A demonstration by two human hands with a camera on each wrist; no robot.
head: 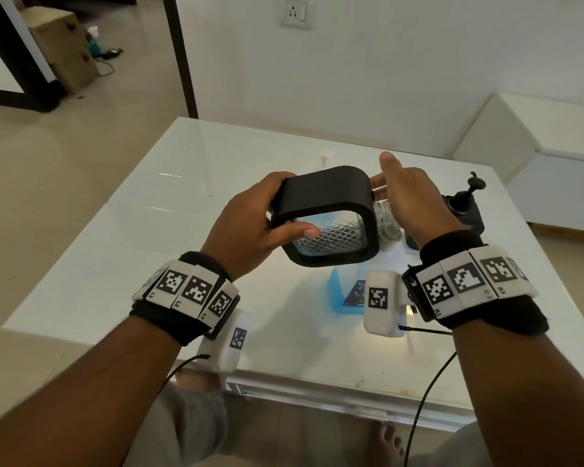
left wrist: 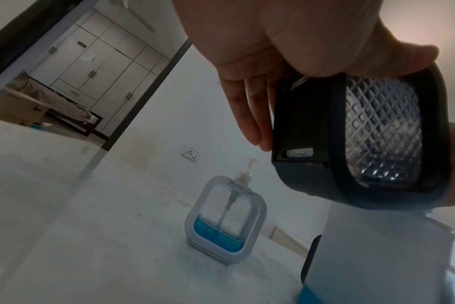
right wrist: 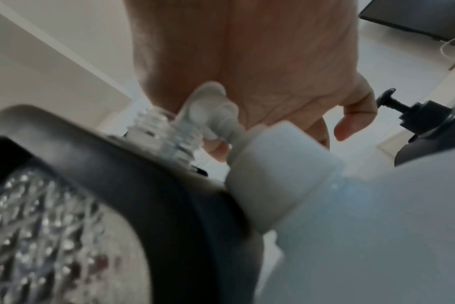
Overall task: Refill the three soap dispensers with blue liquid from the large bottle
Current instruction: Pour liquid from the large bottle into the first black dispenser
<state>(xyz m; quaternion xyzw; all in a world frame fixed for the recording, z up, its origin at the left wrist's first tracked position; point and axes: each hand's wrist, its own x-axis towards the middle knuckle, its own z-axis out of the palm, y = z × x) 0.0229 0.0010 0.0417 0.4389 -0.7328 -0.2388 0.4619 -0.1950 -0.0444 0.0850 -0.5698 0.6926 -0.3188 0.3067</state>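
Gripping the black dispenser [head: 324, 203] (tilted), left hand [head: 250, 227] clasps it; right hand [head: 412, 200] relaxed

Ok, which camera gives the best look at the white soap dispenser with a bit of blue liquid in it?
The left wrist view: the white dispenser stands whole and unblocked on the table, pump and low blue level clear. In the head view only a faint pump top shows behind the black dispenser. The right wrist view doesn't show it.

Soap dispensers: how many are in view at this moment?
3: a black-framed dispenser held tilted in the left hand, a white-framed dispenser standing on the table, a black pump dispenser behind the right hand.
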